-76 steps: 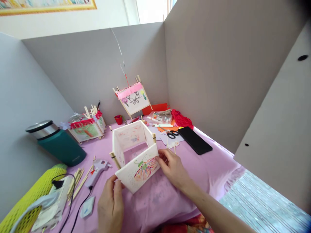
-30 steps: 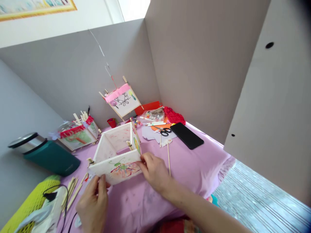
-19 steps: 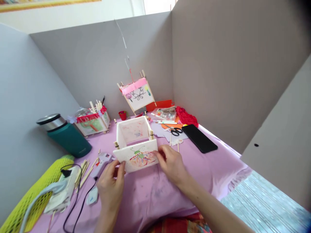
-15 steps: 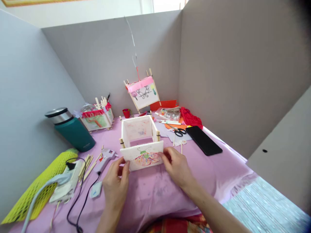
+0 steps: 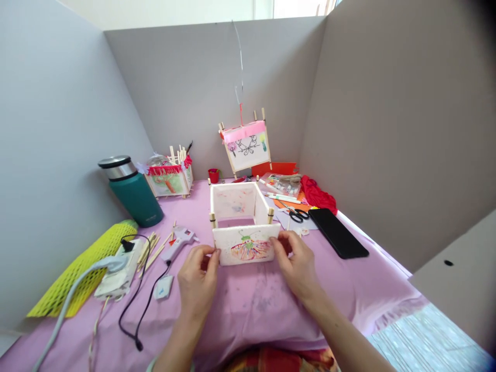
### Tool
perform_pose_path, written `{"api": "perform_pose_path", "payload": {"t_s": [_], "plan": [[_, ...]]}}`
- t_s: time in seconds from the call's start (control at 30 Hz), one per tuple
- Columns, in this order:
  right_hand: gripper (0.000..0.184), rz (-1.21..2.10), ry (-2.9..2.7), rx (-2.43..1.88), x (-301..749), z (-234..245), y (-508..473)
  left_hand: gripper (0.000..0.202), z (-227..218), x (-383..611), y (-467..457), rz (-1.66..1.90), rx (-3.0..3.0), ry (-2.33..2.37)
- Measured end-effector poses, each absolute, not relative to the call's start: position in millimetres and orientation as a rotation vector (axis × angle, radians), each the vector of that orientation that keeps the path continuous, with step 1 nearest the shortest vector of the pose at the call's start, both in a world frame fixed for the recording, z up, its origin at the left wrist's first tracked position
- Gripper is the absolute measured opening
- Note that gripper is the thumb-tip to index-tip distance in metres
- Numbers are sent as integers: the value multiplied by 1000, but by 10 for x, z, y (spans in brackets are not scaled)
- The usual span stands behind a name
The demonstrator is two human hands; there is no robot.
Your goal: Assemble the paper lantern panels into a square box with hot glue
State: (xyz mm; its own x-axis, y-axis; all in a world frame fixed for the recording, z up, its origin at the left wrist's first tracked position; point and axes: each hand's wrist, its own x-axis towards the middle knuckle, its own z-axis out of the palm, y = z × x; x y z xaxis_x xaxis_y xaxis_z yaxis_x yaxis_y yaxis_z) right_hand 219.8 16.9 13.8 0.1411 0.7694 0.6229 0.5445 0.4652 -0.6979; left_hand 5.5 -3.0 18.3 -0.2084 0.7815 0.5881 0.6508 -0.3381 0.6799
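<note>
A white panel with a colourful butterfly drawing faces me at the front of a white box frame with short wooden posts at its corners. My left hand pinches the panel's left edge between thumb and fingers. At its right edge, my right hand grips it the same way. The panel leans slightly against the two front posts; whether it is fixed to them I cannot tell. Through the open top, the box's back wall shows faint coloured marks.
Left are a teal tumbler, a glue gun, wooden sticks, a power strip and yellow netting. Right lie scissors, a black phone and red yarn. A decorated panel frame hangs behind.
The view has swung left, so everything appears farther right. Both hands keep hold of the panel's edges, which looks much the same against the box.
</note>
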Motion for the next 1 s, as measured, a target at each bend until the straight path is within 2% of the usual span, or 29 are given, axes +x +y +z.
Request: {"api": "perform_pose_path", "payload": {"t_s": [0.47,1.0], "plan": [[16,342,-1398,-1237,2191,62,195,15,192,77,-13,1556,1765,1795],[14,220,-1407,-1222,2182,117,204,15,298,27,25,1559,1784,1794]]}}
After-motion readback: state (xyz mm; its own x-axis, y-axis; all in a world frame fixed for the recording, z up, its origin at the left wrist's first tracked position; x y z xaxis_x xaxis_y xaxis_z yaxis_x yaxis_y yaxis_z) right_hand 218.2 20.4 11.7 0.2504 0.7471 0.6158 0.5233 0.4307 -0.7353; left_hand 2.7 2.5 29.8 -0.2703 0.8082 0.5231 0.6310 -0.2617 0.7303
